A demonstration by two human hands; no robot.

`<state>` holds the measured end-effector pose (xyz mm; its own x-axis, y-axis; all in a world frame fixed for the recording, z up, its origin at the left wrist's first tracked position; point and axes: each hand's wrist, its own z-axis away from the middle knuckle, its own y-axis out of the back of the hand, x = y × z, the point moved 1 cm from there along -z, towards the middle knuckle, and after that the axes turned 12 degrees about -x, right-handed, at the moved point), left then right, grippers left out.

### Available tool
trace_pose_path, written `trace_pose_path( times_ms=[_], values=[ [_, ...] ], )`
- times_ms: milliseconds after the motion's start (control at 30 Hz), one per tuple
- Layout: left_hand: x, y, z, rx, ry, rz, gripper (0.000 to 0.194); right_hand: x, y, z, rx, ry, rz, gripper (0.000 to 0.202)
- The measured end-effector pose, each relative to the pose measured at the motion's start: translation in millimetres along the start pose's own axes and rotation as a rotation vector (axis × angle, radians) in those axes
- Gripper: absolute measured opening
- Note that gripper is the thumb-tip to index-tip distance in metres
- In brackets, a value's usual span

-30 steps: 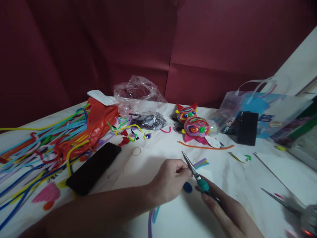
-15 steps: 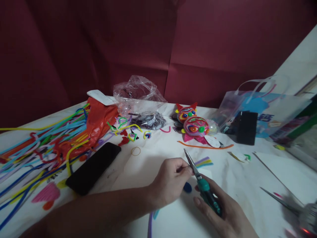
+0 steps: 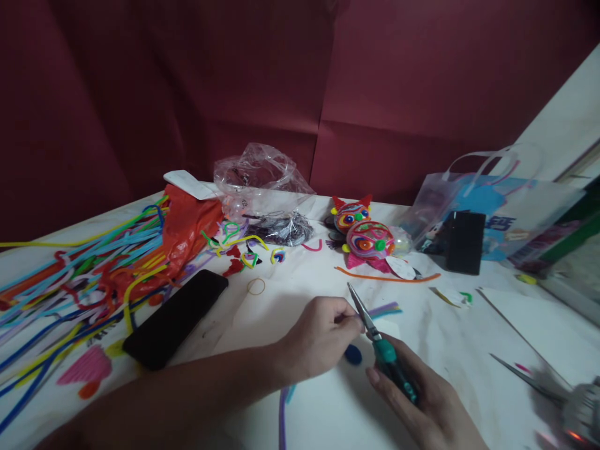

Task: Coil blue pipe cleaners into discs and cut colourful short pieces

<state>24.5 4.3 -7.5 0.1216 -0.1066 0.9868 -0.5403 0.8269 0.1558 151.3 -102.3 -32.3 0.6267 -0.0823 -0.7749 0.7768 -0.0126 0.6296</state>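
My right hand grips long-nose pliers with green and black handles, their metal jaws pointing up and away. Beside the jaws, my left hand is closed in a pinch; whatever sits between its fingertips is too small to make out. Purple, yellow and blue pipe cleaners show just beyond the fingers. More pipe cleaner ends, a purple one and a light blue one, emerge under my left forearm. A dark blue disc lies on white paper between my hands.
Left are a black phone, a heap of coloured pipe cleaners and a red bag. Two colourful ball-shaped figures, clear plastic bags and a black upright box stand behind. Scissors lie at right.
Almost nothing differs. The pliers and both hands keep nearly the same place, and the right fingers close slightly around the handles.
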Motion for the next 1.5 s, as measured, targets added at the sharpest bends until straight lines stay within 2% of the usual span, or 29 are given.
trace_pose_path(
  times_ms=[300,467,667,867,1067,1267,1500],
  values=[
    [0,-3.9,-1,0.069,-0.061,0.073,0.018,7,-5,0,0.029,-0.018,0.027,0.049],
    [-3,-3.1,-1,0.053,-0.079,-0.012,0.019,10,-5,2,0.002,-0.003,0.062,0.05],
    [-5,-0.1,-1,0.031,-0.078,-0.141,0.02,-2,-10,1,0.123,-0.051,-0.076,0.044],
    [0,2.8,1,-0.027,-0.036,-0.148,0.017,-6,-9,1,0.036,-0.073,-0.063,0.04],
    [3,3.4,1,-0.002,-0.025,-0.186,0.018,-9,-13,1,0.098,-0.08,-0.136,0.042],
    [6,2.0,1,-0.018,-0.029,-0.148,0.017,-15,-14,0,0.078,-0.067,-0.158,0.032],
    [2,3.0,-4,-0.029,0.008,-0.049,0.017,-15,-16,1,0.127,-0.076,-0.114,0.034]
  ],
)
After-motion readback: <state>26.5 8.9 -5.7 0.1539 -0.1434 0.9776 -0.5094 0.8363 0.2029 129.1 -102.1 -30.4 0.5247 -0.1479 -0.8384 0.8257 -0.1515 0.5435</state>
